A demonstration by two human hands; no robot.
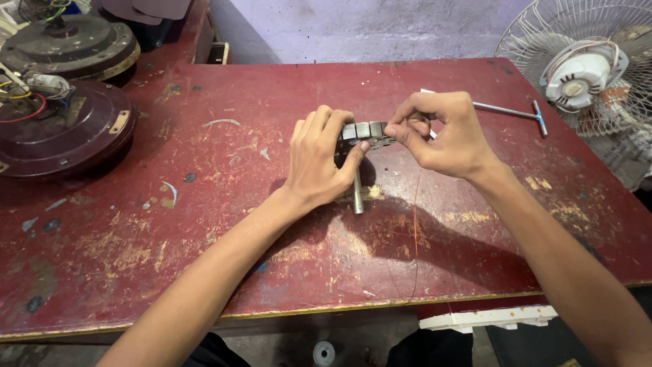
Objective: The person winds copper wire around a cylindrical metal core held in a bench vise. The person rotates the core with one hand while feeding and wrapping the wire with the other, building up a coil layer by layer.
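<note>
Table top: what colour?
Dark red, worn with scratches and chipped patches, on the table top; head view shows it.

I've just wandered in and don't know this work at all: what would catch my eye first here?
First, the two hands at the middle of the worn red table: the left hand and right hand pinch a small metal slotted part with a shaft pointing down. A thin copper wire trails from it toward the near edge. A white table fan stands at the far right, dark round motor housings at the far left.

A scratched red table [204, 224] holds 2 round fan motors [58, 129] far left of a T-handle tool [513, 112].
</note>
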